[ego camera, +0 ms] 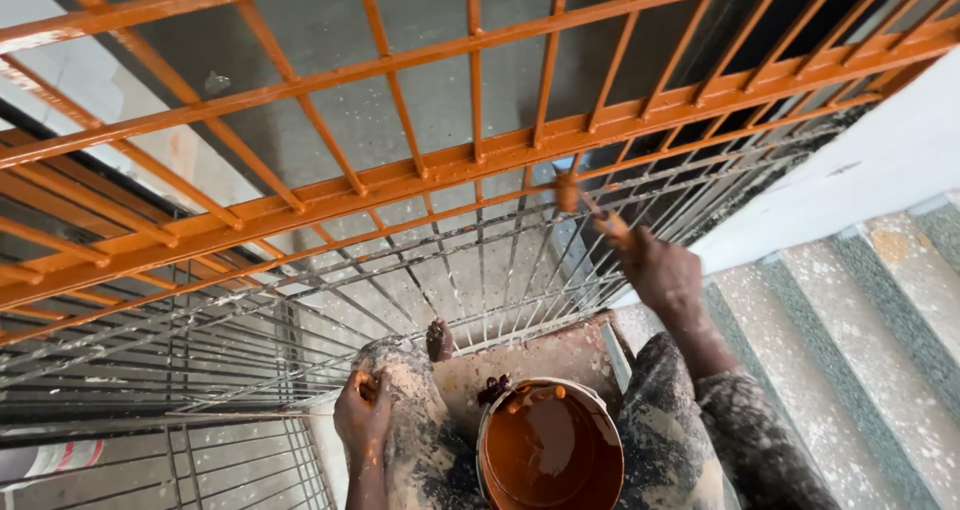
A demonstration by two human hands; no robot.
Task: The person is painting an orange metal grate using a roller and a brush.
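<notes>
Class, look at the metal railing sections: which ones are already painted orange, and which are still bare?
The upper railing section is orange; the lower section, nearer the paint bucket, is bare grey. The right hand holds a brush at the boundary.

Single head-worn view, steeply downward, close over railing and stairs.

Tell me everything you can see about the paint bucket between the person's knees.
The paint bucket is round and open, with no lid, and holds thick orange paint. Its pale rim is smeared and dripped with orange. It stands upright at the bottom of the view, between the person's paint-spattered trouser legs, on a stained ledge by the metal grille. Neither hand touches it; its lower part is out of view.
</notes>
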